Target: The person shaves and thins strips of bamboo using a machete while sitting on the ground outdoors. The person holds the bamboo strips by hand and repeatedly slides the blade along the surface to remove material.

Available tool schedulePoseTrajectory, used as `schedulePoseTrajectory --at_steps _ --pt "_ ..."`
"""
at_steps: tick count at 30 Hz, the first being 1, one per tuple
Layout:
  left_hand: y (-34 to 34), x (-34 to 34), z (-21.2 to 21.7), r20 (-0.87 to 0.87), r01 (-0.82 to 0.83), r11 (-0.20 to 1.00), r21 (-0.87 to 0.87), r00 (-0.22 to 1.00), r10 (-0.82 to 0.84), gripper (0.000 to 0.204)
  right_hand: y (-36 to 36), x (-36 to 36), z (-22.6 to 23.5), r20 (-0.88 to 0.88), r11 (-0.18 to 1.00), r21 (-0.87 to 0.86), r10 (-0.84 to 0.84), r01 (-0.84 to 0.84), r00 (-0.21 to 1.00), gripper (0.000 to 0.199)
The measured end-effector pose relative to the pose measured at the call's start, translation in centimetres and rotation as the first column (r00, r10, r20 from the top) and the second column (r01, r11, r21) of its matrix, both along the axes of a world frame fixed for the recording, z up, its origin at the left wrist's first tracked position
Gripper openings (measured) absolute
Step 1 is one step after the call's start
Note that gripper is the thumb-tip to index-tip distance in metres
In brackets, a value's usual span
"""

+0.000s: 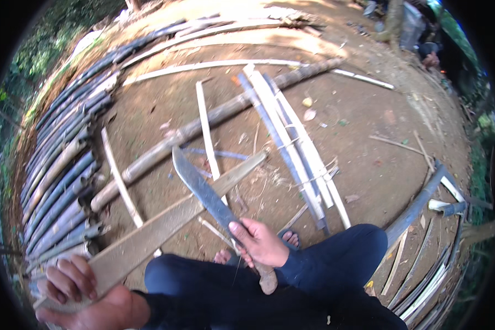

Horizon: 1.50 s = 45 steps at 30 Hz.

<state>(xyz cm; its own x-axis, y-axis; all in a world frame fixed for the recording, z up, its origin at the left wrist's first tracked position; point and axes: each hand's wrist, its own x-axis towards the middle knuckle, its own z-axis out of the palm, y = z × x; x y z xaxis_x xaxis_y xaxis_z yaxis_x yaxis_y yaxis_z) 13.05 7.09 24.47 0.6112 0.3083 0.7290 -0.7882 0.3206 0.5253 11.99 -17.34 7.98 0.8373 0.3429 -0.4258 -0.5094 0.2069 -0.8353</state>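
My left hand [96, 300], at the lower left, is wrapped round the near end of a long, flat, brownish wooden slat [148, 235]. The slat slants away to the right and narrows toward its far end. In my right hand [265, 242], in front of my knees, is the handle of a machete [195, 181]. Its broad dark blade points up and to the left, with the thumb near the blade's base. The blade crosses over the slat; whether the two touch I cannot tell.
A thick bamboo pole [214, 116] lies across the dirt ahead. A tied bundle of bamboo strips [291, 146] rests with its far end on it. Many dark bamboo poles [66, 159] lie side by side at the left. More strips [429, 291] are at the lower right.
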Motion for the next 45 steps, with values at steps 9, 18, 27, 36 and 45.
schedulePoseTrajectory --at_steps 9,18,27,36,45 --pt "-3.6 0.5 0.8 -0.211 -0.477 0.852 -0.216 0.875 0.436 0.058 0.8 -1.0 0.6 0.018 0.996 0.091 0.02 -0.022 1.0 0.034" --pt "-2.5 0.4 1.0 -0.071 -0.142 0.961 -0.236 0.989 0.129 0.054 -3.3 0.8 -3.7 0.407 0.869 -0.336 -0.212 0.362 0.888 0.048" --pt "0.1 3.2 11.1 0.129 -0.102 0.989 0.105 0.988 0.088 0.047 -3.2 3.5 -0.7 0.704 0.875 -0.165 -0.218 0.455 0.676 0.075" --pt "-9.8 9.9 21.5 0.049 0.47 0.787 0.401 0.846 -0.531 0.053 -3.8 4.7 2.1 0.687 0.972 0.067 -0.208 0.223 0.696 0.046" --pt "-12.0 12.0 19.6 0.169 -0.294 0.859 0.42 0.955 0.244 0.062 -4.0 7.6 5.6 0.599 0.857 0.236 -0.499 0.458 0.626 0.039"
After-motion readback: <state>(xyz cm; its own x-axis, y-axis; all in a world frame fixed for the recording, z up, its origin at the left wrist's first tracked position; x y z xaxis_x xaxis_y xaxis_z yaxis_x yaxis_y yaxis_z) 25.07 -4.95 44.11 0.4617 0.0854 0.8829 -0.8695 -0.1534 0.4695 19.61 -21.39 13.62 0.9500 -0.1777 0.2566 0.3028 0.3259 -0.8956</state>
